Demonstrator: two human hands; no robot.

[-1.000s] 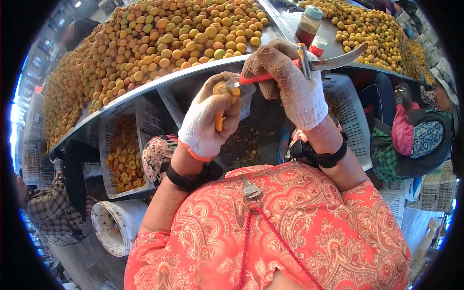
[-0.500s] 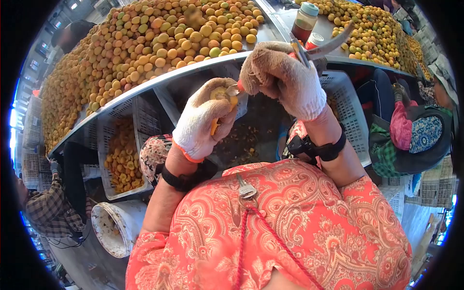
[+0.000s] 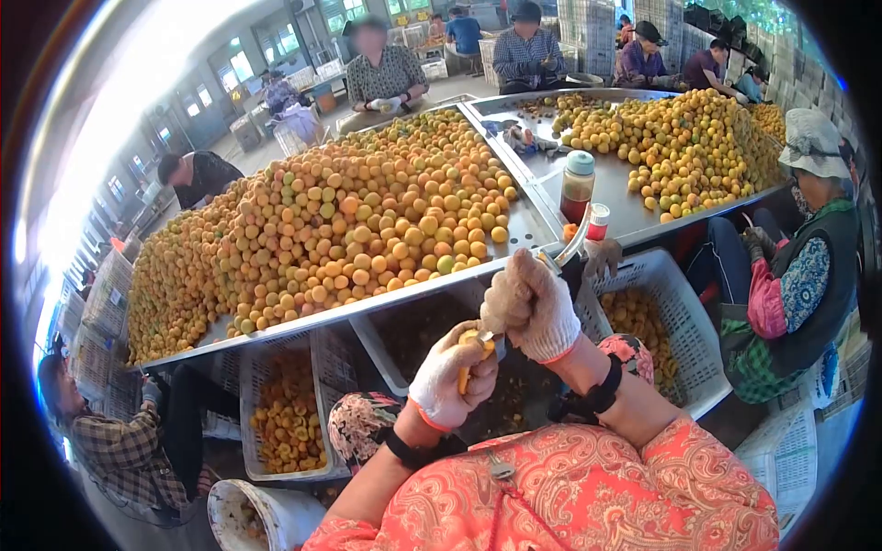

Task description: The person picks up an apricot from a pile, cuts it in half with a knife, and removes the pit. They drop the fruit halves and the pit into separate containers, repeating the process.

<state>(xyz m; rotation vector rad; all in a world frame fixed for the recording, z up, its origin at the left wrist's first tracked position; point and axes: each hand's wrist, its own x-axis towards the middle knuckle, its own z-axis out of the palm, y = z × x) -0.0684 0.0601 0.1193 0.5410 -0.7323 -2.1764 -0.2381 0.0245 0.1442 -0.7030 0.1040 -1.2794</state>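
Observation:
My left hand, in a soiled white knit glove, is closed round a cut apricot with its yellow flesh showing. Close beside it, my gloved right hand grips a knife with a curved blade sticking up past the knuckles. The knife's small metal tip at the other end points down at the apricot, and its handle is mostly hidden in my fist. Both hands are in front of the metal table edge, below a large heap of whole apricots.
Crates of apricot halves stand under the table, one at left and one at right. A bottle and a red-and-white jar are on the table. A white bucket stands lower left. People sit on both sides and across.
The view has tilted up, bringing the far side of the table and several people into sight. My hands now appear lower in the view, still holding the apricot and the knife.

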